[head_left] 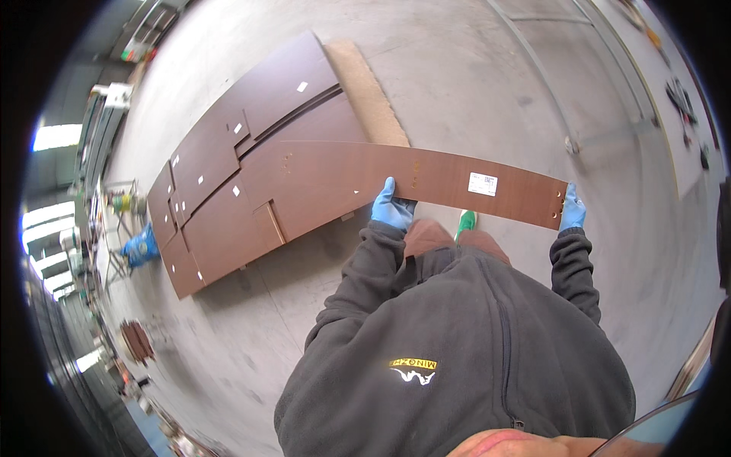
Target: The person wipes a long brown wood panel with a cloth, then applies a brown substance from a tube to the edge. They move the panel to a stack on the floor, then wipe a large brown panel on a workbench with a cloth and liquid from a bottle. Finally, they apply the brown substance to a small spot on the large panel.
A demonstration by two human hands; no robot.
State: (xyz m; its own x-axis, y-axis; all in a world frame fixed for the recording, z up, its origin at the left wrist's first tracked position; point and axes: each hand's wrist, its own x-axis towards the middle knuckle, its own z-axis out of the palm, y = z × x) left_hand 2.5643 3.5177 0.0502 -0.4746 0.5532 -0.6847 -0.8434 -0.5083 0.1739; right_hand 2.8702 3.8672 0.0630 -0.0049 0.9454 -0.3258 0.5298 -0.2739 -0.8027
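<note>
Brown board (444, 177) is pinched in your fingers, left hand (391, 207) at its near edge, right hand (572, 209) at its right end.

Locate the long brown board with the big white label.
In the head view, the long brown board crosses the centre, held by the left hand and, at its right end, the right hand; its left part overlaps the brown panels.

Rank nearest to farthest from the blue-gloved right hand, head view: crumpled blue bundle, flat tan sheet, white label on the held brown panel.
1. White label, on the brown panel, left of the right hand.
2. Flat tan sheet, on the floor, farther left.
3. Crumpled blue bundle, far left.
</note>
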